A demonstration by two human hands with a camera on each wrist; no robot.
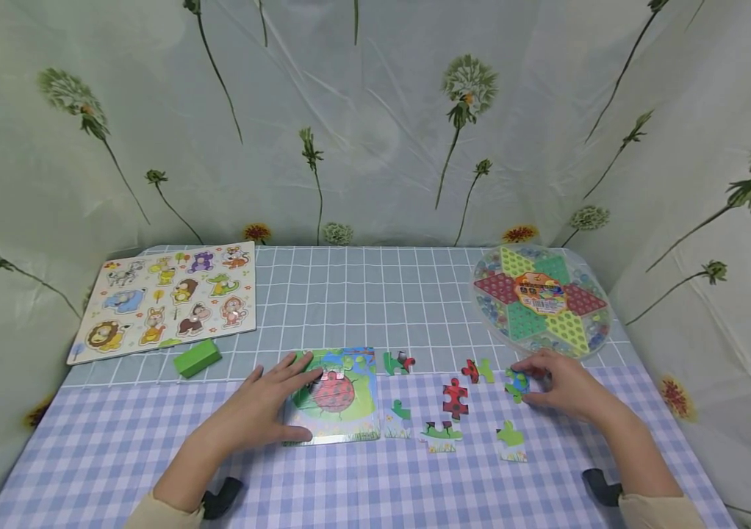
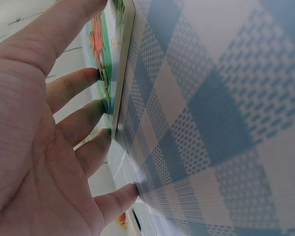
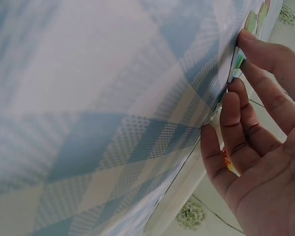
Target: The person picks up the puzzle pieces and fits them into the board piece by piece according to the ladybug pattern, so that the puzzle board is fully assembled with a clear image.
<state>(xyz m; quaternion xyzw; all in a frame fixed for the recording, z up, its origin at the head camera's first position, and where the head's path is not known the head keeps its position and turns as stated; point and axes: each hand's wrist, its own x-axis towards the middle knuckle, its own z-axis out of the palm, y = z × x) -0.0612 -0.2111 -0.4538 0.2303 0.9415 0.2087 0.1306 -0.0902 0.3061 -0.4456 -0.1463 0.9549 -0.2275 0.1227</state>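
Note:
My left hand (image 1: 259, 404) lies with fingers spread over the left part of a square puzzle board (image 1: 361, 411) with a ladybug picture. In the left wrist view, several fingertips touch the board's face and the little finger reaches the tablecloth. My right hand (image 1: 563, 386) pinches a blue-and-green jigsaw piece (image 1: 516, 384) between thumb and index finger, at the tablecloth. Between the hands lie loose pieces: a red one (image 1: 455, 399), a red-and-green one (image 1: 478, 371), a green one with a red part (image 1: 399, 363), and several with grass or flowers, such as one (image 1: 511, 442) near the right hand.
An animal puzzle board (image 1: 170, 301) lies at the back left, with a green block (image 1: 198, 358) in front of it. At the back right is a round star-patterned game board (image 1: 541, 300) with marbles. A dandelion-print curtain (image 1: 375, 132) hangs behind the checked tablecloth (image 1: 349, 492).

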